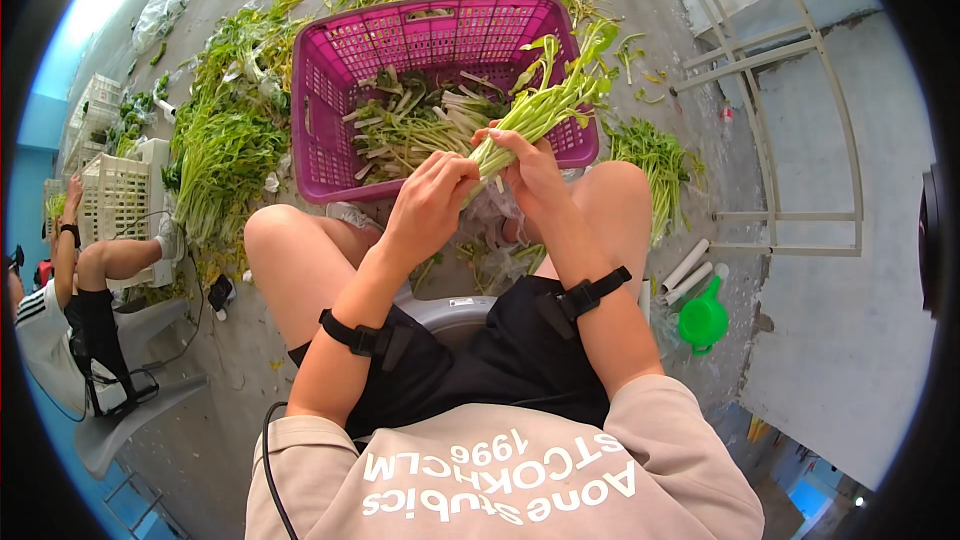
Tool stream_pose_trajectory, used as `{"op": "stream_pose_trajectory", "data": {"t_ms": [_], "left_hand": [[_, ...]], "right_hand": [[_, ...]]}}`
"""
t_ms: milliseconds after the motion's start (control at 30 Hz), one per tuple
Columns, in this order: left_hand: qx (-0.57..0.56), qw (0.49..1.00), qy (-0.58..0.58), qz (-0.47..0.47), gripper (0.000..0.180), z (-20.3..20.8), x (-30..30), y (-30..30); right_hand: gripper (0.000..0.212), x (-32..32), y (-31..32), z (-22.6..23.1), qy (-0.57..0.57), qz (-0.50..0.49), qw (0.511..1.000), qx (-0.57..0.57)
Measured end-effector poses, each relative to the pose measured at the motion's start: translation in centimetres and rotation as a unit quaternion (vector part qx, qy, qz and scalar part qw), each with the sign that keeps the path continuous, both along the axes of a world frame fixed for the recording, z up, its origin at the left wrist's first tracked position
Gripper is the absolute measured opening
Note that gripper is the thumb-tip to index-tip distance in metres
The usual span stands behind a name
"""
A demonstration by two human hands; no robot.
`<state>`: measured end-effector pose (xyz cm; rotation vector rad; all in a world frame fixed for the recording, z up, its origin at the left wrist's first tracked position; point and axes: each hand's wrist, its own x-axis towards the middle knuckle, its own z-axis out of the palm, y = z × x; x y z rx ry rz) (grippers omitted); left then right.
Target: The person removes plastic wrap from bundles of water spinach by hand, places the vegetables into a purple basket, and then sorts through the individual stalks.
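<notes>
Over the near right part of the purple crate [312, 145], the leafy green bunch [548, 108] slants from its pale stalk ends near the crate's front rim toward leaves across its right wall, the right hand [532, 172] gripping the lower stalks, the left hand [432, 198], fingers curled, nearer their ends.

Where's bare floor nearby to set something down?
Barest is the floor between the co-worker's grey seat and the person's left sleeve. A narrow strip lies between the right-side greens and the metal frame. Crowded: around the purple crate, with loose greens behind and left, and beside the right thigh, where white tubes and a green strainer lie.
</notes>
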<state>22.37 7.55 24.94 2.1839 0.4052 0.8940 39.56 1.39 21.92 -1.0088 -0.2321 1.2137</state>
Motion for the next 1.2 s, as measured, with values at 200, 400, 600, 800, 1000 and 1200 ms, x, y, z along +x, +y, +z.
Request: {"op": "stream_pose_trajectory", "data": {"t_ms": [200,400,600,800,1000,1200], "left_hand": [[0.089,0.996,0.01,0.006,0.019,0.1,0.4,-1.3],[0.196,0.98,-0.032,-0.023,0.02,0.7,-0.1,-2.2],[-0.032,0.992,0.028,0.115,0.019,0.2,-1.4,-1.3],[0.079,0.994,0.048,0.052,0.03,0.3,0.6,-0.1],[0.134,0.986,0.084,0.047,0.023,-1.7,1.0,0.2],[0.167,0.982,0.083,0.025,0.016,-1.8,1.1,0.0]], "right_hand": [[0.024,-0.8,0.2,-0.4,0.0,-0.015,1.0,-0.014],[0.014,2.6,0.1,-2.9,0.089,-0.11,0.99,-0.006],[0.013,5.2,-0.3,-2.4,0.13,-0.176,0.975,0.041],[0.017,1.6,-0.7,-1.4,0.061,-0.097,0.993,0.033],[0.02,0.6,0.2,-1.9,0.058,-0.08,0.995,0.015],[0.013,-0.5,0.8,-2.1,-0.006,-0.093,0.996,-0.01]]}}
